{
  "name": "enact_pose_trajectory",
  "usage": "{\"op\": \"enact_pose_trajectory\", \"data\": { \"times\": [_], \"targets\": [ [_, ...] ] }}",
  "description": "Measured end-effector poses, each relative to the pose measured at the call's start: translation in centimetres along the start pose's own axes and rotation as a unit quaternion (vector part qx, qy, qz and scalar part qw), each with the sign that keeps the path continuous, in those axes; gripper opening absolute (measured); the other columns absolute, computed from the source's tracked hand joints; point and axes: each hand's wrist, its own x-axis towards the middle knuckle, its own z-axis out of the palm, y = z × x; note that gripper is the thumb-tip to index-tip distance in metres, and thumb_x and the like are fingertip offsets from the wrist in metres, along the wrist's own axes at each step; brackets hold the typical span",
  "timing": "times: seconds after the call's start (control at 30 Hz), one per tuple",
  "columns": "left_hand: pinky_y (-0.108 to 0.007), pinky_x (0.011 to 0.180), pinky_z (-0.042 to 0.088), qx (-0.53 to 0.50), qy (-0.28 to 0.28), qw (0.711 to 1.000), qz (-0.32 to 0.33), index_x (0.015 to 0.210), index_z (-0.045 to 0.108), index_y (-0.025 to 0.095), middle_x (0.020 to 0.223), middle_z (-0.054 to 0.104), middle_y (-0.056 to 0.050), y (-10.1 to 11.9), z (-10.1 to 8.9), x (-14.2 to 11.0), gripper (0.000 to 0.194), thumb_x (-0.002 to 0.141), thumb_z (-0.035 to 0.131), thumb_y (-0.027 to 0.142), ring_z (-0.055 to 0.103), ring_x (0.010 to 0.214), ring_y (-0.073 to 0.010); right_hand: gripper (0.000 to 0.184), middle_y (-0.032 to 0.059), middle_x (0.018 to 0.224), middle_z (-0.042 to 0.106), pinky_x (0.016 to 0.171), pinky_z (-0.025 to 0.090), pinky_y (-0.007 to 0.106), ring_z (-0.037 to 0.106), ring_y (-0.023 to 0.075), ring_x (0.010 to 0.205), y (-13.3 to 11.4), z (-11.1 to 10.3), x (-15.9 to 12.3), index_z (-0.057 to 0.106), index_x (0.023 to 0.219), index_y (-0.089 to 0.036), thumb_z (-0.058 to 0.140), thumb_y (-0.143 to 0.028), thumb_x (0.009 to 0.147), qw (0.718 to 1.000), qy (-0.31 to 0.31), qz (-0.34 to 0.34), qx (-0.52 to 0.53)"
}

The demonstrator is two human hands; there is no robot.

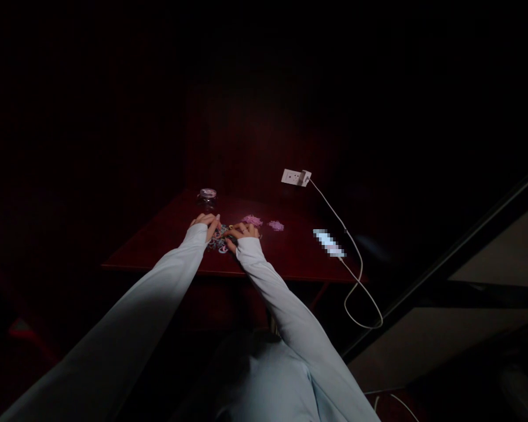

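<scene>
- Above the near half of the table (158,249), two hands: left hand (205,221) and right hand (245,230), apart from each other, fingers bent and lowered at one mixed pile (219,241) of small loop-like pieces.
- Grip, left: thumb and fingers at the pile's left side; cannot tell whether they are closed on a piece.
- Grip, right: fingers curled over the pile's right side; likewise cannot tell.
- Mixed pile: lies on the tabletop between and under the hands; pale, dark and bluish pieces, one yellowish; overlapping, too small to count.
- Sleeves (158,287): two, pale, long, reaching to the wrists.
- Smaller piles: two. Pink pile (252,220) just beyond the right hand; lilac pile (276,225) to its right, apart from it. Pieces uncountable.
- Jar (207,200): one, clear, upright beyond the left hand; pinkish-white top, any marking illegible.
- Phone-like device (330,243): one, at table right, lit; surface pixelated, unreadable.
- Cable (361,264): white, looping from device to one charger (305,177), plugged into one wall socket plate (290,176).
</scene>
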Motion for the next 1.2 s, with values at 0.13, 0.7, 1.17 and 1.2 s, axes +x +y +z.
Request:
{"op": "enact_pose_trajectory", "data": {
  "times": [0.13, 0.7, 1.17, 1.2],
  "targets": [
    [-0.038, 0.092, 0.045, 0.004, -0.009, 1.0, -0.001, 0.066, 0.06, 0.026, 0.084, 0.075, -0.002, 0.1, -0.1, 0.0, 0.057, 0.107, 0.033, 0.054, 0.057, 0.088, -0.024, 0.03, 0.0047, 0.134, 0.064, 0.106, 0.035, 0.041, 0.044, 0.0277, 0.119, -0.1, -0.1, 0.2, 0.078, 0.128, -0.037, 0.065, -0.031, 0.101, 1.0, -0.022, 0.011, -0.001],
    [-0.037, 0.092, 0.042, 0.019, -0.052, 0.998, -0.022, 0.065, 0.059, 0.025, 0.085, 0.074, -0.001, 0.8, -0.7, 0.1, 0.05, 0.107, 0.039, 0.042, 0.058, 0.091, -0.0236, 0.016, 0.005, 0.126, 0.068, 0.104, 0.035, 0.039, 0.046, 0.026, 0.119, 0.0, 0.0, 0.3, 0.082, 0.107, -0.027, 0.068, -0.033, 0.101, 0.999, -0.016, 0.014, 0.043],
    [-0.038, 0.094, 0.043, 0.092, -0.086, 0.992, -0.022, 0.082, 0.072, 0.026, 0.104, 0.078, -0.001, 0.7, -0.1, 0.1, 0.027, 0.102, 0.055, 0.037, 0.059, 0.104, -0.0245, 0.011, 0.0067, 0.116, 0.07, 0.099, 0.035, 0.039, 0.046, 0.0269, 0.113, 0.7, 0.5, 0.7, 0.081, 0.102, -0.026, 0.071, -0.03, 0.099, 0.999, 0.002, -0.015, 0.028],
    [-0.038, 0.094, 0.042, 0.093, -0.089, 0.992, -0.014, 0.086, 0.073, 0.027, 0.105, 0.078, 0.0, 0.5, 0.0, 0.0, 0.024, 0.101, 0.058, 0.037, 0.059, 0.105, -0.0247, 0.011, 0.0066, 0.116, 0.07, 0.099, 0.035, 0.039, 0.046, 0.0267, 0.112, 0.7, 0.5, 0.7, 0.081, 0.102, -0.026, 0.072, -0.031, 0.099, 0.999, 0.004, -0.014, 0.031]
  ]
}}
